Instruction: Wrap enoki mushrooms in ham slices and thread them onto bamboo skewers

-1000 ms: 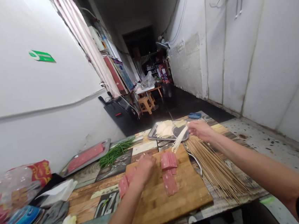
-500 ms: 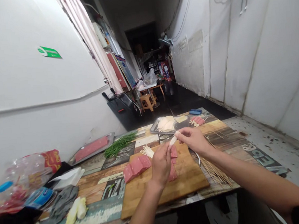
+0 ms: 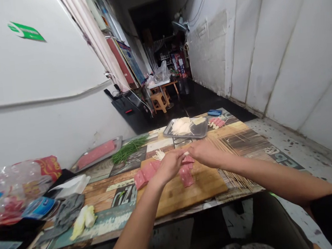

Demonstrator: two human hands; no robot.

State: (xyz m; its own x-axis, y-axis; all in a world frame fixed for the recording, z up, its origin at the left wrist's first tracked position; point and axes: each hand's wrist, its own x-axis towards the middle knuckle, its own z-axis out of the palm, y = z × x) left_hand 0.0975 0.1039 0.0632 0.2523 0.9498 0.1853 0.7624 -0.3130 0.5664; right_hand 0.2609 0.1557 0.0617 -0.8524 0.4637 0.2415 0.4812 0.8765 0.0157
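Over the far part of a wooden cutting board (image 3: 176, 201), my left hand (image 3: 171, 165) and my right hand (image 3: 202, 152) meet with closed fingers. Between their fingertips shows a small white piece (image 3: 186, 153); its exact kind is hard to make out. Just below lie thin pink meat slices (image 3: 186, 176), partly covered by the hands. More overlapping pink slices (image 3: 144, 176) rest at the board's left edge, beside my left wrist. A small bundle of thin white enoki mushrooms (image 3: 158, 155) sticks out behind my left hand.
A tray (image 3: 200, 131) with white food stands at the back, beside small pink rolls (image 3: 217, 123) and a blue object (image 3: 214, 112). Bamboo skewers (image 3: 237, 178) lie right. Leftward are green chives (image 3: 129, 149), a meat tray (image 3: 84, 163), a grey cloth (image 3: 71, 212) and cabbage leaves (image 3: 83, 222).
Both hands have come down toward the meat slices with the white piece, and my right hand has turned lower. The view has shifted, showing more of the lap.
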